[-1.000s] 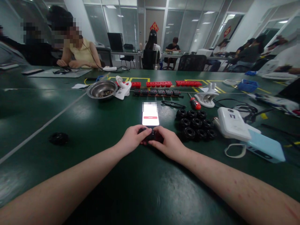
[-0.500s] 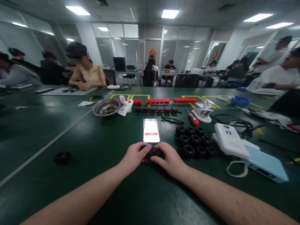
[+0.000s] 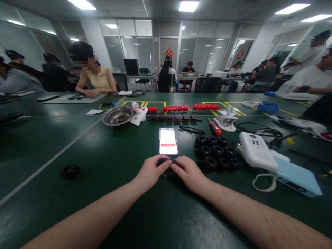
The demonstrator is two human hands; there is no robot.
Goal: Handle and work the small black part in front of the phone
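My left hand (image 3: pixel 152 171) and my right hand (image 3: pixel 188 173) meet in front of me, both closed on one small black part (image 3: pixel 164 161). Fingers cover most of it, so its exact kind is hidden; its colour matches the black wheel-like rings nearby. Both thumbs press on it from the near side. Just beyond my hands lies a phone (image 3: pixel 168 151) with a lit white screen. Right of my right hand, several black wheel-like rings (image 3: pixel 217 149) sit close together in rows. A single black ring (image 3: pixel 70 171) lies apart, far to the left.
Farther back are a metal bowl (image 3: pixel 117 116) with small brass-coloured pieces, red trays (image 3: pixel 175 108), a black strip of parts (image 3: pixel 174 118), glasses (image 3: pixel 192 129) and a screwdriver (image 3: pixel 214 128). A white device (image 3: pixel 258 152) and a light-blue box (image 3: pixel 298 176) lie right. People sit beyond the table.
My fingers have shifted on the black part: my right thumb has moved up towards my left thumb, and less of the part shows. The camera view has tilted slightly.
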